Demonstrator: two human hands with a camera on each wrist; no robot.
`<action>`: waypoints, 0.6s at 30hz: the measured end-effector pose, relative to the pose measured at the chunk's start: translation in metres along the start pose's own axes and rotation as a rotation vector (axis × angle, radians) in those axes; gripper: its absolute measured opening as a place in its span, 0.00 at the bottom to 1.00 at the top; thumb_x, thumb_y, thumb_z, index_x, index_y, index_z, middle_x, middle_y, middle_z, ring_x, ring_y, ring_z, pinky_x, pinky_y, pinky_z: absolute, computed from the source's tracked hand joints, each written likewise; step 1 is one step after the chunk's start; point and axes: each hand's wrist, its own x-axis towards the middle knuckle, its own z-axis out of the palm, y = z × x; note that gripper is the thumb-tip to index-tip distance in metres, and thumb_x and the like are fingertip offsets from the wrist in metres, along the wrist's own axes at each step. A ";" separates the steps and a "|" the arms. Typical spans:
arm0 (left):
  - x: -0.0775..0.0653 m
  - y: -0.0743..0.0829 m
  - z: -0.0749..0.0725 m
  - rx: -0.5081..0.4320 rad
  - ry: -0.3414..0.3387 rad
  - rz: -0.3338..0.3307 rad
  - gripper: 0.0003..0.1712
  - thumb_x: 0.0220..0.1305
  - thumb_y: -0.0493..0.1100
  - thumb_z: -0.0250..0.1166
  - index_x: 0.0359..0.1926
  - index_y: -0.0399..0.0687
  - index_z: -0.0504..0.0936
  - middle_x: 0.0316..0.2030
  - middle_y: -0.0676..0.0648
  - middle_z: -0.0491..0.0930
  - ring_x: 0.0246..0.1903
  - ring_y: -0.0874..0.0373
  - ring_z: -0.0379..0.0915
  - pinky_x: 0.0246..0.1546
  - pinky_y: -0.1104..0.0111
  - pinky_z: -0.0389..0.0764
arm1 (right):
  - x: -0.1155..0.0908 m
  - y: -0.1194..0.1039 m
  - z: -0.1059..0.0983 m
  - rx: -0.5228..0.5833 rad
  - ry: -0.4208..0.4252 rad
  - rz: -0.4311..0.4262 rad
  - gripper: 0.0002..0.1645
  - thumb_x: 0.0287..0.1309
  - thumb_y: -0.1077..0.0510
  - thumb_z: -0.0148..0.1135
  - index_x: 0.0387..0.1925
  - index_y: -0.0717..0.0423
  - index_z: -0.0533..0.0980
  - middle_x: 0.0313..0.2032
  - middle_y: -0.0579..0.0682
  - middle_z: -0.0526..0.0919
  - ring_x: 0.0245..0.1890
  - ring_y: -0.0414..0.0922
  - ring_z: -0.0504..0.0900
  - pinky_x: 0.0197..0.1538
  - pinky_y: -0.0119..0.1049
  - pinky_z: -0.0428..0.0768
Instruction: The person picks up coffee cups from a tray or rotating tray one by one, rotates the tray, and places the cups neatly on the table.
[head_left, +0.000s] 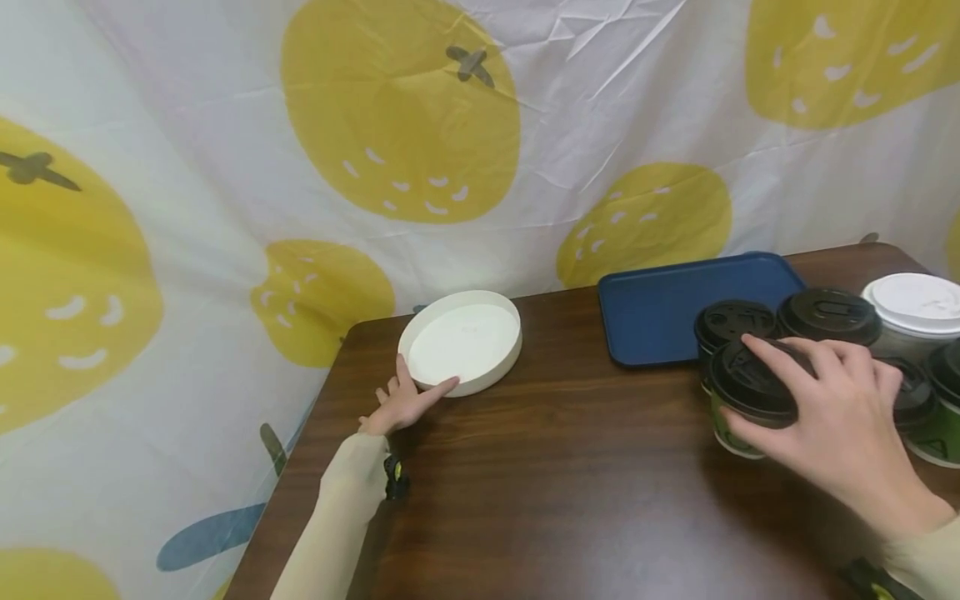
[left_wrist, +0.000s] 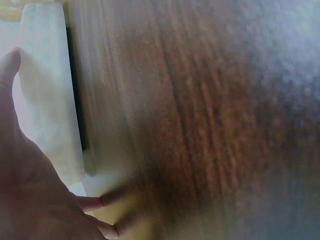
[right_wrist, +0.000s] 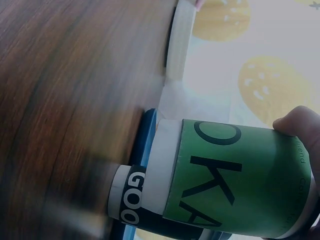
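Observation:
My right hand [head_left: 843, 417] grips a paper coffee cup [head_left: 750, 379] with a black lid, thumb on the near side and fingers over the lid. In the right wrist view its green sleeve [right_wrist: 225, 175] shows large dark letters, and the thumb lies along the lid end. Just behind it is another black-lidded cup [head_left: 731, 323]; its dark sleeve [right_wrist: 131, 197] carries white letters. Far to the left, my left hand [head_left: 405, 407] touches the near left edge of a round white shallow dish [head_left: 487, 379], fingers spread and thumb at the rim.
A blue rectangular tray [head_left: 645, 321] lies at the back of the brown wooden table [head_left: 555, 483]. Several more lidded cups crowd the right side, among them one with a white lid [head_left: 918, 300]. A fruit-patterned curtain [head_left: 525, 242] hangs behind the table.

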 end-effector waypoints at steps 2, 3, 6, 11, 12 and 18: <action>-0.005 0.002 -0.001 -0.009 0.005 0.006 0.83 0.48 0.90 0.56 0.79 0.57 0.12 0.82 0.31 0.29 0.81 0.26 0.21 0.66 0.18 0.30 | 0.000 0.001 0.000 -0.003 -0.003 0.001 0.61 0.50 0.08 0.36 0.59 0.50 0.80 0.50 0.69 0.80 0.49 0.71 0.69 0.46 0.71 0.57; -0.007 0.003 -0.002 -0.010 0.004 0.004 0.82 0.48 0.90 0.56 0.79 0.57 0.13 0.82 0.31 0.29 0.81 0.26 0.21 0.66 0.18 0.30 | 0.000 0.001 0.000 -0.003 -0.003 0.001 0.61 0.50 0.08 0.36 0.59 0.50 0.80 0.50 0.69 0.80 0.49 0.71 0.69 0.46 0.71 0.57; -0.008 0.003 -0.002 -0.011 0.007 0.008 0.83 0.47 0.91 0.56 0.79 0.56 0.13 0.82 0.30 0.29 0.80 0.25 0.21 0.66 0.18 0.30 | 0.000 0.002 0.000 -0.003 -0.004 -0.002 0.61 0.50 0.08 0.36 0.59 0.50 0.80 0.50 0.69 0.80 0.49 0.71 0.70 0.46 0.71 0.57; -0.002 -0.001 -0.001 -0.021 0.008 0.013 0.86 0.42 0.94 0.55 0.79 0.58 0.12 0.83 0.31 0.29 0.80 0.25 0.20 0.65 0.17 0.29 | 0.000 0.004 -0.001 0.004 -0.006 -0.007 0.61 0.51 0.09 0.36 0.59 0.50 0.80 0.49 0.69 0.80 0.49 0.71 0.70 0.47 0.72 0.57; -0.001 -0.001 -0.001 -0.026 0.007 0.014 0.86 0.42 0.94 0.55 0.79 0.58 0.12 0.83 0.31 0.29 0.80 0.25 0.20 0.65 0.17 0.29 | 0.000 0.004 -0.001 0.005 -0.008 -0.005 0.61 0.51 0.09 0.36 0.59 0.49 0.80 0.49 0.69 0.80 0.49 0.71 0.70 0.47 0.72 0.57; -0.010 0.004 -0.002 -0.023 0.017 0.021 0.84 0.47 0.90 0.57 0.79 0.56 0.13 0.82 0.29 0.31 0.80 0.24 0.22 0.65 0.17 0.30 | -0.001 0.007 0.000 -0.005 -0.001 -0.006 0.60 0.51 0.09 0.35 0.59 0.50 0.80 0.49 0.69 0.80 0.48 0.70 0.70 0.46 0.71 0.58</action>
